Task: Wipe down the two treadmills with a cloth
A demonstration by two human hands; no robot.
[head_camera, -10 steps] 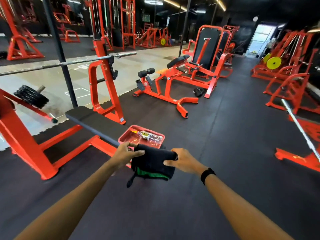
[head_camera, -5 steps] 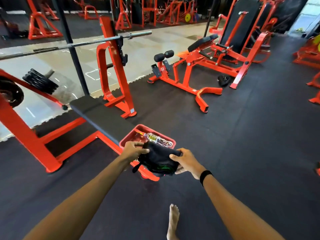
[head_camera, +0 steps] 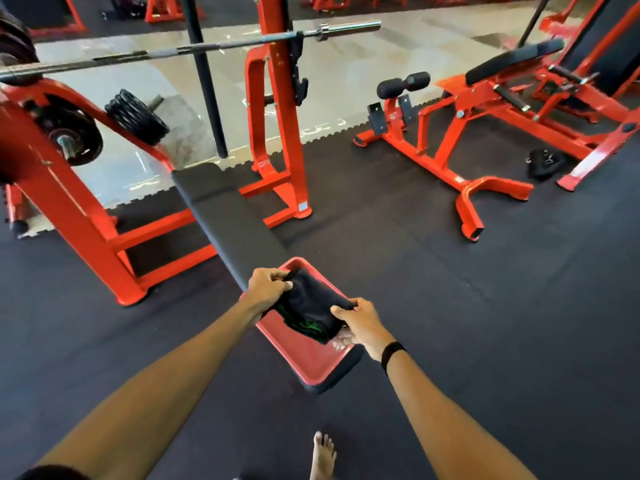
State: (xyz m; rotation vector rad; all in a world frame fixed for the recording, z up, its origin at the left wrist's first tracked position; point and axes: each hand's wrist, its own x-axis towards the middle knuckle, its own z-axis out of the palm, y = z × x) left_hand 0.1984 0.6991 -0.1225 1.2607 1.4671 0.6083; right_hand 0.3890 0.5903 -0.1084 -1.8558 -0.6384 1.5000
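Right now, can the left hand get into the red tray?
Probably yes. The left hand grips the black cloth right over the red tray on the bench end, and only the cloth lies between them; the right hand holds the other edge.

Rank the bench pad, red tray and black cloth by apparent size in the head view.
1. bench pad
2. red tray, partly covered and nearer the camera, so unsure against the pad
3. black cloth, clearly smallest

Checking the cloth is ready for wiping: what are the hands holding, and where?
A folded black cloth: left hand pinches its far corner, right hand grips its near edge, over the red tray.
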